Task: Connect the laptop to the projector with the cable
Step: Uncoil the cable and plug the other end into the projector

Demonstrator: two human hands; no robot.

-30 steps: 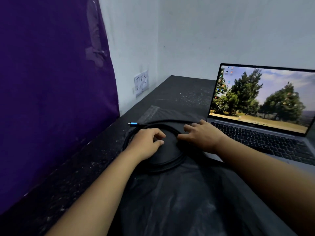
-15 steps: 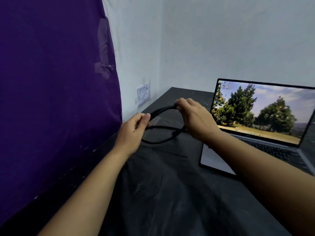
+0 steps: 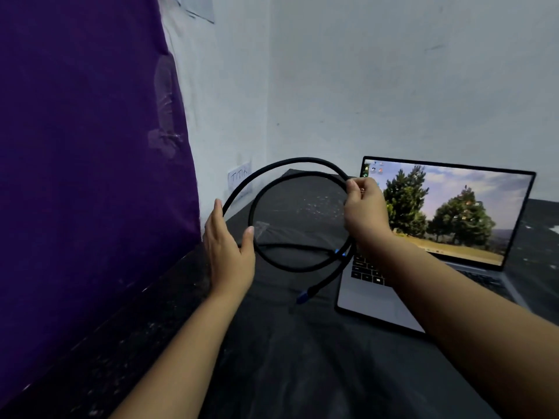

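Steadying the coiled cable [image 3: 290, 161] from its 9 o'clock with the left hand [image 3: 230, 252], fingers [image 3: 216, 220] straight and close together, thumb spread to touch the inner loop, probably to hold the coil open for unwinding. Pinching both loops at their 3 o'clock with the right hand [image 3: 366, 213], fingers curled tight, lifting the coil clear of the table [image 3: 302, 373] with a blue plug [image 3: 303, 296] dangling at 6 o'clock. Not yet joined to the open laptop [image 3: 447, 219] farther toward 3 o'clock; no projector in view.

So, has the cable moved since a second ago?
Yes, upward. The cable lay coiled on the black cloth beside the laptop keyboard; now its loops are raised to screen height.
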